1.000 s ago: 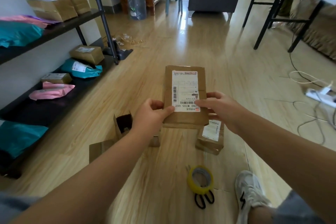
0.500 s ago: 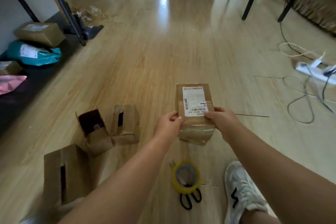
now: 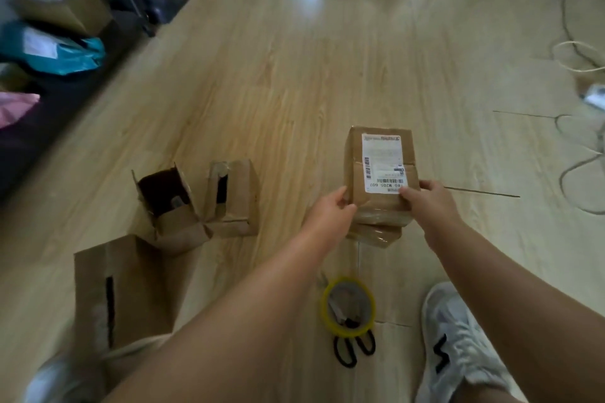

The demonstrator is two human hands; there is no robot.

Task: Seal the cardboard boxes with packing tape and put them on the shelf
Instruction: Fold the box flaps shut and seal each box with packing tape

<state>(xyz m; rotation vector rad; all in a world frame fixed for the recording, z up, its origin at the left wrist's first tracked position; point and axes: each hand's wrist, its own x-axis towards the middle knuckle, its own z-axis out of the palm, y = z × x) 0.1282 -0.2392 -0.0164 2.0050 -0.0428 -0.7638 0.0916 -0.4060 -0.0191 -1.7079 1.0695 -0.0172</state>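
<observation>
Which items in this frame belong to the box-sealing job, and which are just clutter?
Job: labelled box gripped by left hand and right hand; open box; unsealed box; nearest unsealed box; tape roll; scissors; shelf.
Lying about: cables; power strip; teal mailer; pink mailer.

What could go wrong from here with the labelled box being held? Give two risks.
The left hand and right hand have their grip only on the near end of the labelled box, above a second box; it might tip or slide off. The tape roll and scissors lie on the floor beside the shoe, so a step could land on them.
</observation>
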